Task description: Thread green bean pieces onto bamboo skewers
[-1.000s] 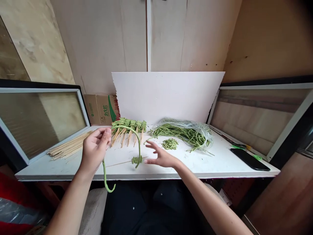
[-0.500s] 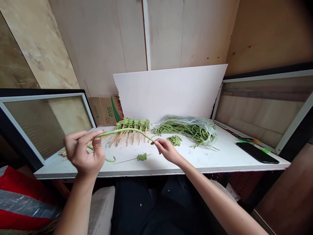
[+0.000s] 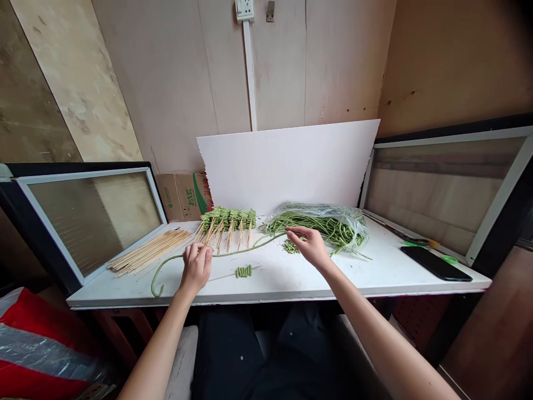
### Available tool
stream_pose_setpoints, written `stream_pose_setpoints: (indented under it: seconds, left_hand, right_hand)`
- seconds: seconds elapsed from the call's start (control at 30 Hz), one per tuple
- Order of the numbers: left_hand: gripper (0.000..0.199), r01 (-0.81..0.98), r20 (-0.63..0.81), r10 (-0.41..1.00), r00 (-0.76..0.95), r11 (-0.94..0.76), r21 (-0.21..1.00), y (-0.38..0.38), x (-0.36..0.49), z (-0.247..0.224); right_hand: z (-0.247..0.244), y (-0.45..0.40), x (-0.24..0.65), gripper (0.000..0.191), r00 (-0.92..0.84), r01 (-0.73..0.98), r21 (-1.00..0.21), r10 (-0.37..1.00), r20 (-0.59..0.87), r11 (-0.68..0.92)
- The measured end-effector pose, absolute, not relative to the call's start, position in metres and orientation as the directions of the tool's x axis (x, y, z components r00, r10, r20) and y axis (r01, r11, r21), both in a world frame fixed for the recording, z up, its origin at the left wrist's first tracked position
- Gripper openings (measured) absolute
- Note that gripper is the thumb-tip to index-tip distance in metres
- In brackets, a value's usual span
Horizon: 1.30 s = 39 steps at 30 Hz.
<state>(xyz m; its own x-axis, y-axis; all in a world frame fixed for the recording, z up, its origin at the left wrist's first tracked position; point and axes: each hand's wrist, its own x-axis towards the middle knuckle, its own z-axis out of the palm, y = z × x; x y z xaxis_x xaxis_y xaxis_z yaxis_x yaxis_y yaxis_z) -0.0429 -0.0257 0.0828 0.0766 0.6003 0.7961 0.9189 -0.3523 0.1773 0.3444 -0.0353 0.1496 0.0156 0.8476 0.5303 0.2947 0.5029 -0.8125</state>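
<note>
A long green bean point(image 3: 237, 254) stretches between my two hands above the table. My left hand point(image 3: 197, 265) is closed on it partway along, and its curled tail hangs off to the left. Close to the plastic bag, my right hand point(image 3: 307, 243) pinches the other end. Below the bean, a short skewer threaded with folded bean point(image 3: 244, 271) lies on the table. Beneath my right hand sits a small pile of cut bean pieces point(image 3: 290, 246), partly covered by it. Several finished bean skewers point(image 3: 228, 219) are stacked behind my left hand.
Bare bamboo sticks point(image 3: 152, 251) lie at the left of the white table point(image 3: 333, 282). A clear bag of long beans point(image 3: 320, 220) is at the back right. A black phone point(image 3: 435, 263) and scissors point(image 3: 416, 241) lie at the right. A cardboard box point(image 3: 183, 195) and white board point(image 3: 287, 166) stand behind.
My left hand has moved right and down, lowering the bean towards the table. My right hand has shifted right and slightly up along with its end. The view has tilted up a little.
</note>
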Motion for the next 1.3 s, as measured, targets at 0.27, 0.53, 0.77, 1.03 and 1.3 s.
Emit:
stream_pose_setpoints:
  seconds: [0.27, 0.53, 0.77, 1.03, 1.3]
  left_hand:
    - [0.030, 0.885, 0.772, 0.622, 0.131, -0.424, 0.192, -0.041, 0.003, 0.101]
    - [0.041, 0.605, 0.719, 0.646, 0.257, -0.688, 0.402, -0.092, 0.070, 0.139]
    - [0.039, 0.466, 0.607, 0.739, 0.293, -0.665, 0.584, -0.098, 0.084, 0.133]
    - [0.027, 0.566, 0.746, 0.599, 0.291, -0.737, 0.370, -0.096, 0.078, 0.138]
    - [0.027, 0.709, 0.809, 0.535, 0.243, -0.667, 0.228, -0.094, 0.070, 0.136]
  right_hand:
    - [0.145, -0.042, 0.327, 0.046, -0.035, 0.105, -0.888, 0.894, 0.447, 0.448]
    - [0.137, -0.064, 0.289, 0.040, -0.289, 0.048, -0.861, 0.832, 0.473, 0.506]
    - [0.145, -0.081, 0.283, 0.030, -0.336, 0.160, -0.763, 0.762, 0.554, 0.626]
    - [0.152, -0.089, 0.286, 0.019, -0.279, 0.263, -0.493, 0.554, 0.784, 0.829]
    - [0.161, -0.088, 0.297, 0.008, -0.351, 0.412, -0.164, 0.322, 0.879, 0.896]
